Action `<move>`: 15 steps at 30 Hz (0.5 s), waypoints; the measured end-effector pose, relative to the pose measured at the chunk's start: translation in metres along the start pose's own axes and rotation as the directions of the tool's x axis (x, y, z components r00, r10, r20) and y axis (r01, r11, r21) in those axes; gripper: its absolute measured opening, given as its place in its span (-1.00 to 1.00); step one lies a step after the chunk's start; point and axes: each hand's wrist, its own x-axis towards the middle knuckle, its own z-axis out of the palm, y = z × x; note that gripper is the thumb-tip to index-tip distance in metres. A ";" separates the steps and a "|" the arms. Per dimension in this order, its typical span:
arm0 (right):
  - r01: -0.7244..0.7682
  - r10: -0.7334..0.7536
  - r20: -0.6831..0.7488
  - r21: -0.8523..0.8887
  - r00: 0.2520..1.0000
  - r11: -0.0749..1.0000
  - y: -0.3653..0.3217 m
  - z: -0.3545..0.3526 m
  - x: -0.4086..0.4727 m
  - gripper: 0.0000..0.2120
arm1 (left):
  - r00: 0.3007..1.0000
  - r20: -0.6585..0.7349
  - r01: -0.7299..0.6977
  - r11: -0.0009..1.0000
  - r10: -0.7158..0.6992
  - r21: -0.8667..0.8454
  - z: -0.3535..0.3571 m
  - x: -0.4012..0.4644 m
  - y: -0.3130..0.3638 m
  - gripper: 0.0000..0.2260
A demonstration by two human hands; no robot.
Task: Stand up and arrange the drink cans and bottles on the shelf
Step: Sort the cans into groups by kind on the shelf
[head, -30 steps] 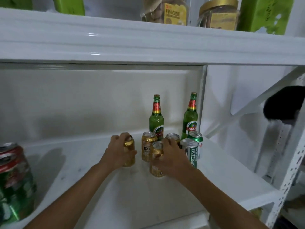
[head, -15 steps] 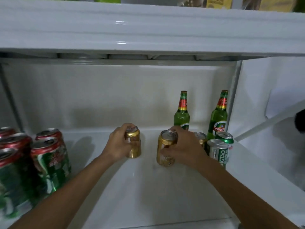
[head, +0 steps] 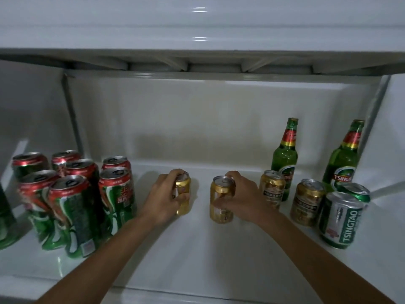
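Note:
On the white shelf (head: pixel 197 249) my left hand (head: pixel 164 198) grips a small gold can (head: pixel 183 189), standing upright near the middle. My right hand (head: pixel 243 198) grips a second gold can (head: pixel 220 200) a little to its right. Two more gold cans (head: pixel 271 187) (head: pixel 306 202) stand further right. Behind them rise two green glass bottles (head: pixel 285 154) (head: pixel 344 161). A silver and green can (head: pixel 339 220) stands at the right front, with a green can (head: pixel 355 191) just behind it.
A cluster of several red and green cans (head: pixel 74 202) fills the shelf's left side. Part of a larger green container (head: pixel 5 218) shows at the far left edge. The upper shelf board (head: pixel 197 29) overhangs close above. A metal upright (head: pixel 377 110) borders the right.
Both hands have slid their gold cans leftward, away from the group of bottles and cans on the right. My view has shifted left and lower, bringing the red and green cans into sight.

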 end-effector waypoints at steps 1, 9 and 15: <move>0.010 -0.010 0.012 -0.001 1.000 1.000 0.001 0.000 -0.001 -0.44 | 1.000 0.004 -0.001 1.000 0.001 0.009 0.001 -0.001 0.000 -0.52; 0.089 -0.087 -0.111 0.012 0.990 0.996 0.025 -0.085 -0.023 -0.66 | 0.950 -0.209 -0.209 0.969 0.233 0.131 -0.003 0.016 0.079 -0.71; -0.155 0.067 -0.216 -0.427 0.974 0.891 0.070 -0.167 -0.029 -0.62 | 0.807 0.372 -0.580 0.734 0.458 0.354 0.068 0.053 0.181 -0.54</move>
